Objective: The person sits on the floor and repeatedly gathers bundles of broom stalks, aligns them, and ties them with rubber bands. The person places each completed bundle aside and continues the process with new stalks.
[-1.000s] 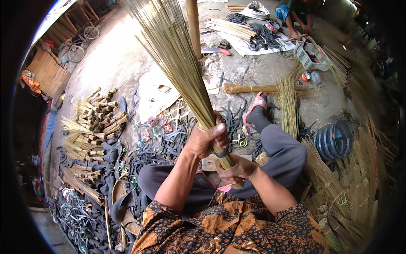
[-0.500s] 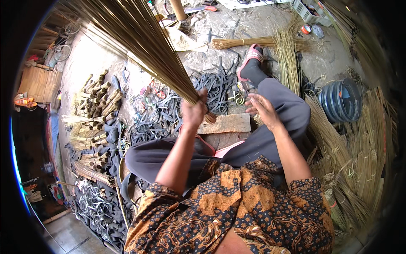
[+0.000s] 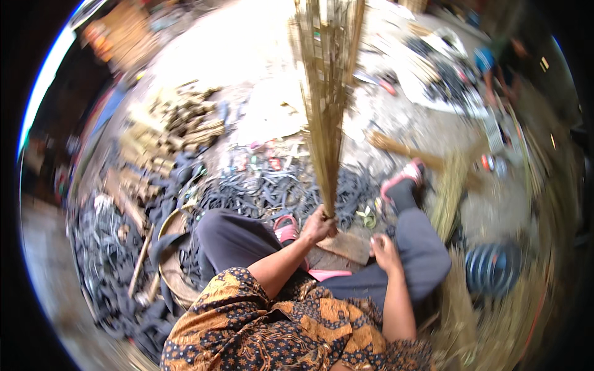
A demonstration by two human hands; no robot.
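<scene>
My left hand is closed round the bound base of a tall bundle of thin, stiff brown-green plant ribs, like a stick broom. The bundle stands nearly upright, its loose tips fanning out past the top of the view. Just below its butt end lies a small wooden board between my legs. At the right end of that board, my right hand has its fingers curled in. Whatever it may hold is too blurred to make out.
Dark rubber-like strips lie tangled ahead of my legs. Short tied stick bundles are heaped at the left, near a round shallow basket. More long ribs and a blue ribbed container are at the right. Another person is at far right.
The stick bundle has swung from leaning far left to nearly upright. My right hand has gone from spread fingers to curled ones and come down beside the board. The view has turned and blurred.
</scene>
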